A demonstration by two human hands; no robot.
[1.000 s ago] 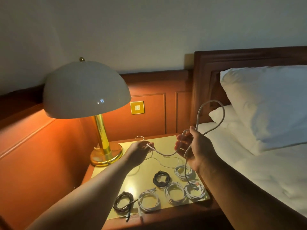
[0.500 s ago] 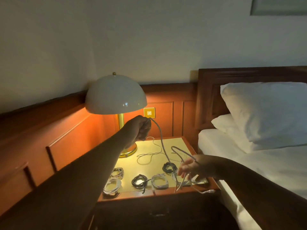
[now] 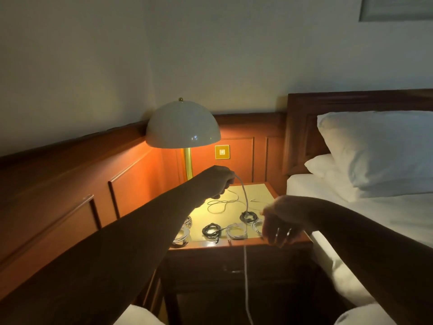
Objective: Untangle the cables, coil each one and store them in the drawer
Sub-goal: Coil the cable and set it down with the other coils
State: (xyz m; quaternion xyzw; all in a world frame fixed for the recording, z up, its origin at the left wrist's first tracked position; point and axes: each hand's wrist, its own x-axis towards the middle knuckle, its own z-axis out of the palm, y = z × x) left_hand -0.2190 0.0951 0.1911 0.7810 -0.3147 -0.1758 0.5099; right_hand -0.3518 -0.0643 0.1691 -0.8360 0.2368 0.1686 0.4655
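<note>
My left hand (image 3: 220,181) is raised over the nightstand (image 3: 259,192) and grips a long white cable (image 3: 245,266). The cable arcs down from the fist, crosses the table's front edge and hangs past the bottom of the view. Blurred and with fingers pointing down, my right hand (image 3: 281,221) hovers at the front right corner, to the right of the hanging cable and apart from it. Several coiled cables lie on the top, among them a black coil (image 3: 212,231) and a white coil (image 3: 236,232). A thin loose white cable (image 3: 220,204) lies behind them. The drawer (image 3: 234,270) below is closed.
A domed lamp (image 3: 182,125) with a brass stem stands lit at the back left of the nightstand. Wood panelling with a yellow switch plate (image 3: 222,152) runs behind. The bed (image 3: 351,207) with white pillows (image 3: 379,148) borders the right side.
The view pulled back and up. My left hand lifted the cable end high. The loops my right hand held are gone, and the cable now hangs straight down past the table edge.
</note>
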